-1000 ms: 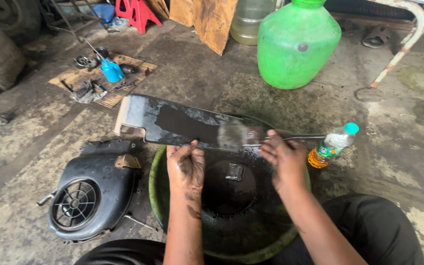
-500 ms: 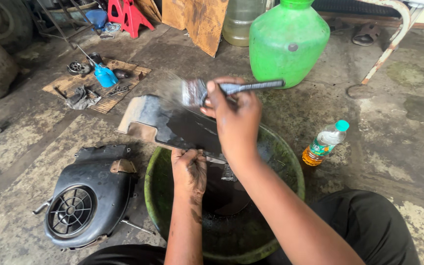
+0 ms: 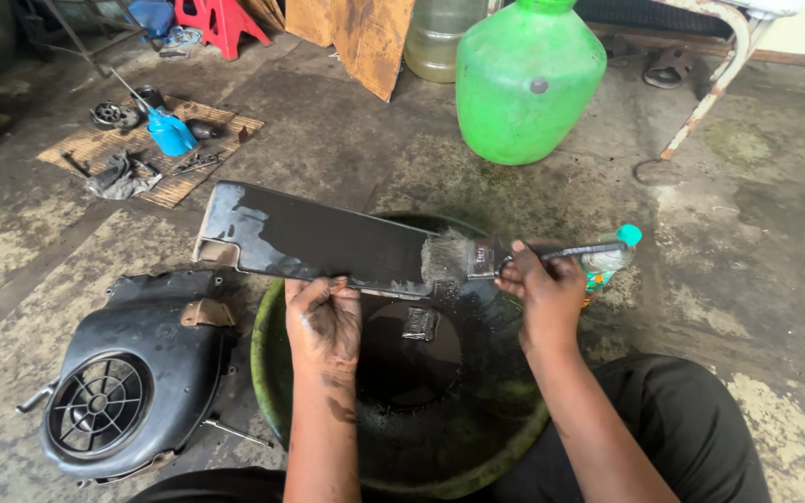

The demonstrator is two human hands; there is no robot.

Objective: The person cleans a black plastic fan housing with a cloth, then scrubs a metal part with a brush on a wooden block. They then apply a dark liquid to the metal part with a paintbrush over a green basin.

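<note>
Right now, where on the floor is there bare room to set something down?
Bare concrete lies between the green jug and the flat black panel, and right of the small bottle. It is crowded at the basin, the fan cover and the mat of tools.

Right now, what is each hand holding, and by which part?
Left hand grips the dark flat panel by its lower edge, over the basin. Right hand holds the paintbrush by its handle.
</note>
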